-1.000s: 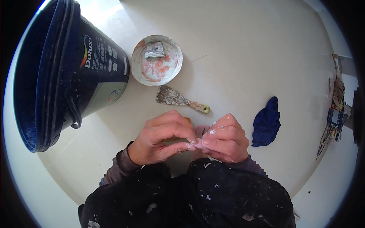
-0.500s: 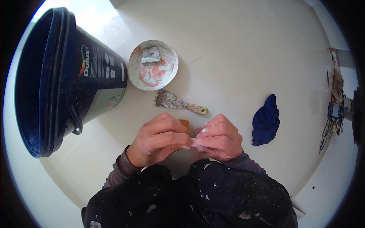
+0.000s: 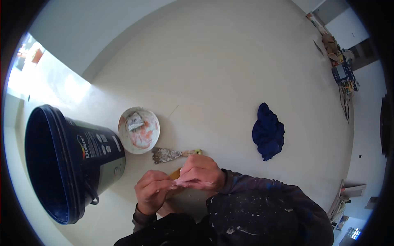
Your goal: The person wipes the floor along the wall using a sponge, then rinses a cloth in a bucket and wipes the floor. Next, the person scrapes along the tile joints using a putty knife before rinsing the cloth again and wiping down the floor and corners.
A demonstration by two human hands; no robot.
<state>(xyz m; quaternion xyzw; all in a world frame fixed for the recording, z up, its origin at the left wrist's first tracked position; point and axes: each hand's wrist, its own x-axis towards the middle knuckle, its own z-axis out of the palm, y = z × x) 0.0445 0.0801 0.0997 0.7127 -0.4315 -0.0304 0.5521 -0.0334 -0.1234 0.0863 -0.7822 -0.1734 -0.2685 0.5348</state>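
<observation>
My left hand (image 3: 154,189) and my right hand (image 3: 201,174) meet in front of my knees. Both are closed, fingertips pinched together against each other. Whatever lies between them is too small or too hidden to name. White specks and smears mark the fingers. Partly behind the hands is a yellow-orange thing (image 3: 175,174), mostly covered. Just beyond the right hand lies a putty knife (image 3: 167,156), its blade crusted white and its handle end partly behind the knuckles. A round bowl (image 3: 152,141) smeared white and reddish holds a small putty-coated scraper or block (image 3: 134,121).
A dark blue Dulux paint bucket (image 3: 102,143) stands at the left, beside the bowl. A crumpled navy cloth (image 3: 268,133) lies on the pale floor (image 3: 213,82) to the right. Assorted items (image 3: 342,67) are piled along the far right wall.
The head view has turned and shifted, so bucket, bowl and knife sit lower in view. The hands stay pinched together, with the right now higher in view than the left.
</observation>
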